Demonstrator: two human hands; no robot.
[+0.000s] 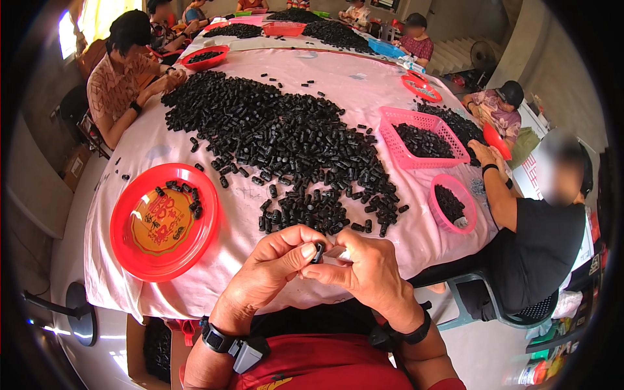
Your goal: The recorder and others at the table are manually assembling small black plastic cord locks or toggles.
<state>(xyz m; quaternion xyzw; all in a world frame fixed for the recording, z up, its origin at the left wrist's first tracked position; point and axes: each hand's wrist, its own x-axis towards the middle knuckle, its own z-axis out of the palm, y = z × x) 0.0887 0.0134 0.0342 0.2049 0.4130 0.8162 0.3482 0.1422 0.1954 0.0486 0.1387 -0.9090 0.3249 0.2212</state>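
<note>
My left hand (276, 261) is closed, pinching a small black cylindrical plastic part (318, 252) between thumb and fingers. Close against it, my right hand (372, 268) is also closed, with a small whitish piece (338, 254) showing between its thumb and fingers; its kind cannot be made out. Both hands meet above the table's near edge. Just beyond them spreads a large heap of similar black plastic parts (279, 140). A red round plate (121, 218) to the left holds several black parts along its far and right sides.
A pink cloth (250, 250) covers the table. On the right stand a pink rectangular basket (426, 159) and a pink round basket (471, 207), both holding black parts. A person in black (543, 240) sits at the right; another person (120, 84) works at the far left.
</note>
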